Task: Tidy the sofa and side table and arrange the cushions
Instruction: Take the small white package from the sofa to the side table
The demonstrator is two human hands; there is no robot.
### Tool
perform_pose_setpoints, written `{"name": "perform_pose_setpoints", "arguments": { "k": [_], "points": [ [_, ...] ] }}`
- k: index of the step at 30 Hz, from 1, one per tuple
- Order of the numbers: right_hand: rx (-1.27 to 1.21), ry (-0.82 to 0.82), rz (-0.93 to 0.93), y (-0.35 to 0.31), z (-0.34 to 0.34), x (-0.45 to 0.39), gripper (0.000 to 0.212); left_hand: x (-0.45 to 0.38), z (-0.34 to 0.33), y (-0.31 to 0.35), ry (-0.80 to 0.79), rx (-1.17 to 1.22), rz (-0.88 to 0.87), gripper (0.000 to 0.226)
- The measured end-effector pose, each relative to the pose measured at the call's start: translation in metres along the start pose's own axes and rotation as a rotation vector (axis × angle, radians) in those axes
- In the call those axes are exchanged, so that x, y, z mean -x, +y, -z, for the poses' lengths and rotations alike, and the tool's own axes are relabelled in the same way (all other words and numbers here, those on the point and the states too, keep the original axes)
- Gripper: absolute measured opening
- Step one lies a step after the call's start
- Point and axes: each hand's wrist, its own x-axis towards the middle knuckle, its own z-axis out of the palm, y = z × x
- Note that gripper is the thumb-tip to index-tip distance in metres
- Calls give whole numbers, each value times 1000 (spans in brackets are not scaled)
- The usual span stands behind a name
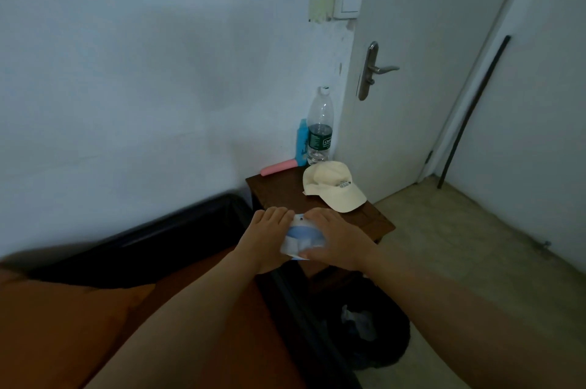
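Side table [377,223] is getting tidied: I'm gripping a white-blue packet [301,238] at six o'clock, left hand [266,242] and right hand [336,246] squaring it.

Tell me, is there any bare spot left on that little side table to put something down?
Yes: the dark strip of side table between the pink tube, the cream cap and the hands holding the white-and-blue packet. The back corner is crowded by the water bottle and blue bottle.

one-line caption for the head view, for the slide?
Both hands, left hand and right hand, hold a white-and-blue packet over the side table beside a cream cap.
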Motion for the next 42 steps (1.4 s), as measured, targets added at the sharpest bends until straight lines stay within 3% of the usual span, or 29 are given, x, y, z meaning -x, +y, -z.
{"name": "perform_pose_setpoints", "arguments": {
  "k": [6, 17, 29, 33, 38, 42],
  "points": [
    [-27, -44, 32, 33, -1, -66, 86, -48, -19, -34, 6, 53, 52, 89],
    [-16, -114, 181, 80, -13, -172, 73, -111, -60, -75, -13, 108, 257, 88],
    [-60, -224, 225, 187, -43, -297, 78, -234, -117, -109, -96, 131, 373, 88],
    [-95, -237, 224, 210, -59, -335, 76, -265, -139, -126, -102, 155, 408, 104],
    [-113, -233, 235, 228, -73, -377, 66, -296, -170, -155, -43, 162, 421, 82],
    [-93, -233, 228, 237, -84, -400, 68, -311, -188, -171, -99, 138, 440, 82]
  ]
}}
